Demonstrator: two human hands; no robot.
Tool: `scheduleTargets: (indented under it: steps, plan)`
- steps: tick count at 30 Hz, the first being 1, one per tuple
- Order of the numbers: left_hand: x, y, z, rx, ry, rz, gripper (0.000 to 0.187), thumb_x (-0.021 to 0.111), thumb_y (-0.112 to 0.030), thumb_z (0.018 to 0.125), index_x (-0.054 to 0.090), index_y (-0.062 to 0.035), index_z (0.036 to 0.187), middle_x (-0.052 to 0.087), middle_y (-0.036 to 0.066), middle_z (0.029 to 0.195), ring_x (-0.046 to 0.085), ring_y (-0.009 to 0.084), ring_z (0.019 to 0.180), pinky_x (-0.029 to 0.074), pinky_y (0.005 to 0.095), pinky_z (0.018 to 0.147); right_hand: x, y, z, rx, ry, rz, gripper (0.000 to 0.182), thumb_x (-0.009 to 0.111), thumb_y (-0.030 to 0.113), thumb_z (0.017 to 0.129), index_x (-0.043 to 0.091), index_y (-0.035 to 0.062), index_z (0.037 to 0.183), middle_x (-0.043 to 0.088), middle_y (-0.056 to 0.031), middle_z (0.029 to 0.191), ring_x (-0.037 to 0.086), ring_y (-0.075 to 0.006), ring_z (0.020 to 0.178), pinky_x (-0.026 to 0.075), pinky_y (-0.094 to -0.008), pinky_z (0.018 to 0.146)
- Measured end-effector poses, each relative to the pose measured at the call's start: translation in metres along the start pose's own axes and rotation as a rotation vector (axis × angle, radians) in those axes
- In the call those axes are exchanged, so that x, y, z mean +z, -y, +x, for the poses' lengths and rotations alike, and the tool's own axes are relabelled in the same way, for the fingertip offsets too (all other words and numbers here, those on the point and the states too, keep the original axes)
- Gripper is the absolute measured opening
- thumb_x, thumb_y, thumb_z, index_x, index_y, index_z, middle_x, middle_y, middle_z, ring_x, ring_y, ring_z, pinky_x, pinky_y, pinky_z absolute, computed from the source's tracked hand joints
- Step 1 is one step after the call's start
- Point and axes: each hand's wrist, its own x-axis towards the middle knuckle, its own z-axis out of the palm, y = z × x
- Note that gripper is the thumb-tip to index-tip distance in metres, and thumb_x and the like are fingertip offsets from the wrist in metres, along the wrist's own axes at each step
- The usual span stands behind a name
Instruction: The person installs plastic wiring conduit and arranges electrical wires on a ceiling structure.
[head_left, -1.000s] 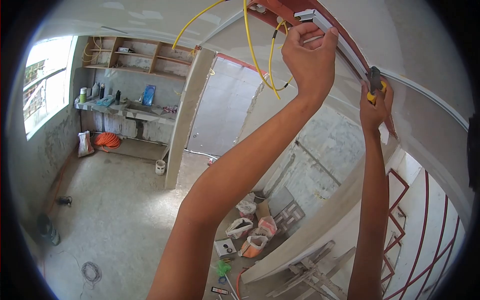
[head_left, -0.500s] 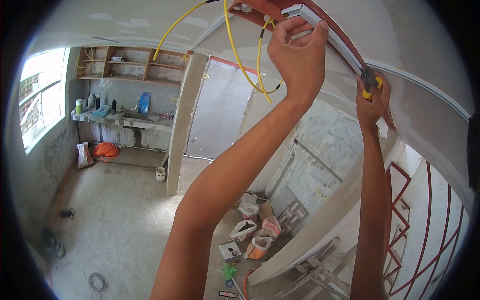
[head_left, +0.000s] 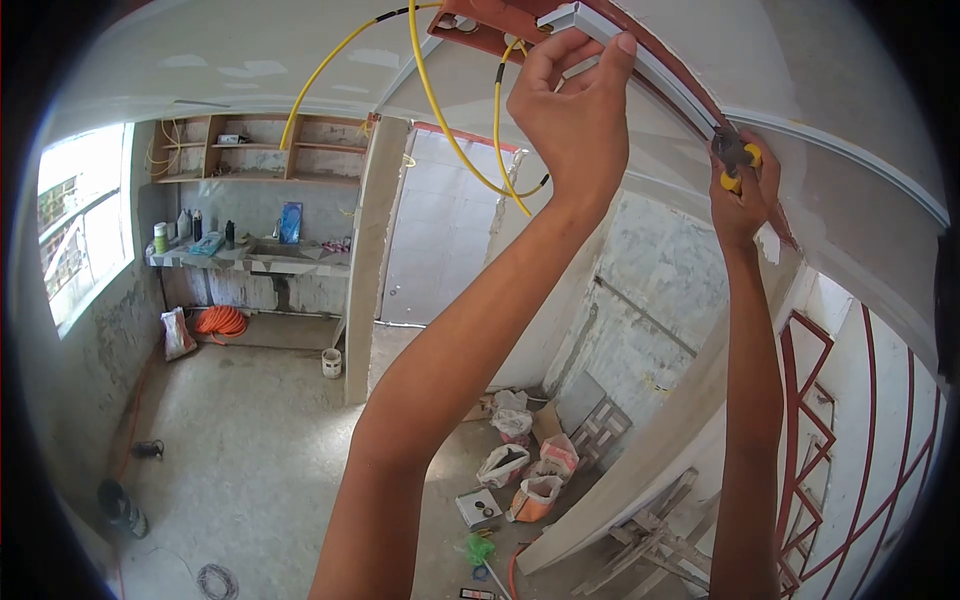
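Observation:
Overhead, my left hand [head_left: 578, 125] is closed around the near end of a silver metal channel [head_left: 660, 78], with thumb and fingers on either side of it. The channel runs along a reddish-brown steel beam [head_left: 480, 22] at the ceiling. Farther right, my right hand [head_left: 745, 195] grips a black hand tool with yellow handles [head_left: 735, 160]. Its dark head meets the channel's far end, and my fingers partly cover it. Yellow cable [head_left: 435, 110] loops down from an opening in the beam, left of my left hand.
Below on the floor stand several open sacks [head_left: 535, 495] and a white box [head_left: 478, 508]. Wood scraps [head_left: 650, 540] lie near a red metal grille [head_left: 870, 420]. A counter [head_left: 250, 258] with bottles, wooden shelves [head_left: 260, 150] and a coiled orange hose [head_left: 220, 320] occupy the far left.
The view has shifted slightly, so the beam, cable and my left hand appear a little farther left. Both hands keep the same holds on the channel and the tool.

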Motion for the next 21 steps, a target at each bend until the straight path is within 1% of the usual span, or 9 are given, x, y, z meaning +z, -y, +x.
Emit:
scheduleTargets:
  steps: [5, 8, 9, 11, 12, 13, 14, 16, 21]
  plan:
    - [0.000, 0.008, 0.005, 0.045, 0.000, 0.004, 0.041, 0.080, -0.013, 0.079, 0.057, 0.0095, 0.105, 0.063, 0.016, 0.098, 0.067, 0.0198, 0.082, 0.053, 0.0263, 0.071, 0.002, 0.002, 0.000, 0.010, -0.048, 0.010, 0.030, 0.081, -0.006, 0.061, 0.061, 0.0017, 0.082, 0.062, -0.0142, 0.115, 0.060, -0.0315, 0.103, 0.052, -0.0367, 0.084]
    - [-0.001, 0.004, 0.004, 0.016, -0.004, 0.053, 0.041, 0.080, -0.012, 0.080, 0.056, 0.0101, 0.105, 0.063, 0.015, 0.097, 0.067, 0.0198, 0.080, 0.054, 0.0261, 0.071, 0.000, 0.000, -0.001, 0.028, -0.043, 0.021, 0.030, 0.081, -0.006, 0.061, 0.062, 0.0016, 0.083, 0.061, -0.0136, 0.116, 0.060, -0.0310, 0.102, 0.052, -0.0365, 0.083]
    - [-0.001, 0.003, 0.005, 0.028, -0.002, 0.085, 0.042, 0.079, -0.014, 0.081, 0.055, 0.0099, 0.106, 0.063, 0.015, 0.096, 0.068, 0.0204, 0.078, 0.054, 0.0267, 0.070, -0.001, -0.001, -0.001, 0.024, -0.046, 0.020, 0.027, 0.082, -0.002, 0.065, 0.064, 0.0014, 0.084, 0.062, -0.0130, 0.114, 0.061, -0.0290, 0.101, 0.052, -0.0351, 0.082]
    - [-0.002, 0.001, 0.006, 0.026, 0.009, 0.105, 0.042, 0.080, -0.015, 0.079, 0.056, 0.0085, 0.104, 0.064, 0.014, 0.094, 0.068, 0.0193, 0.080, 0.059, 0.0299, 0.072, -0.002, -0.003, -0.001, 0.016, -0.055, 0.026, 0.023, 0.084, 0.007, 0.072, 0.067, 0.0011, 0.087, 0.062, -0.0118, 0.111, 0.063, -0.0252, 0.098, 0.053, -0.0323, 0.079]
    - [-0.003, 0.000, 0.006, 0.028, 0.009, 0.118, 0.042, 0.081, -0.016, 0.079, 0.056, 0.0078, 0.103, 0.064, 0.013, 0.093, 0.068, 0.0188, 0.082, 0.062, 0.0315, 0.073, -0.003, -0.002, -0.001, 0.026, -0.060, 0.029, 0.025, 0.083, 0.003, 0.069, 0.066, 0.0011, 0.086, 0.062, -0.0126, 0.112, 0.062, -0.0262, 0.099, 0.053, -0.0329, 0.080]
    - [-0.003, 0.000, 0.006, 0.026, 0.014, 0.118, 0.043, 0.081, -0.016, 0.079, 0.056, 0.0080, 0.104, 0.064, 0.013, 0.093, 0.068, 0.0184, 0.082, 0.062, 0.0318, 0.074, -0.003, -0.001, 0.000, 0.034, -0.065, 0.036, 0.027, 0.082, -0.001, 0.065, 0.064, 0.0012, 0.085, 0.061, -0.0134, 0.113, 0.061, -0.0273, 0.100, 0.053, -0.0334, 0.080]
    - [-0.003, -0.001, 0.006, 0.022, 0.018, 0.119, 0.043, 0.080, -0.016, 0.080, 0.056, 0.0086, 0.105, 0.064, 0.014, 0.094, 0.068, 0.0190, 0.081, 0.059, 0.0299, 0.072, -0.002, 0.001, 0.000, 0.039, -0.069, 0.047, 0.030, 0.081, -0.006, 0.061, 0.062, 0.0013, 0.084, 0.061, -0.0142, 0.113, 0.061, -0.0283, 0.101, 0.053, -0.0340, 0.081]
    - [-0.002, -0.002, 0.005, 0.016, 0.015, 0.116, 0.044, 0.079, -0.017, 0.082, 0.056, 0.0097, 0.107, 0.064, 0.014, 0.097, 0.068, 0.0202, 0.079, 0.053, 0.0260, 0.070, 0.000, 0.000, -0.001, 0.059, -0.076, 0.067, 0.029, 0.081, -0.005, 0.062, 0.062, 0.0010, 0.083, 0.061, -0.0142, 0.113, 0.061, -0.0277, 0.100, 0.053, -0.0329, 0.080]
    - [-0.001, -0.003, 0.003, -0.002, 0.011, 0.084, 0.044, 0.079, -0.017, 0.082, 0.056, 0.0099, 0.108, 0.064, 0.014, 0.097, 0.067, 0.0187, 0.080, 0.052, 0.0246, 0.070, -0.001, -0.006, -0.002, 0.060, -0.081, 0.050, 0.027, 0.081, -0.005, 0.064, 0.062, 0.0003, 0.082, 0.062, -0.0139, 0.112, 0.062, -0.0272, 0.097, 0.054, -0.0326, 0.079]
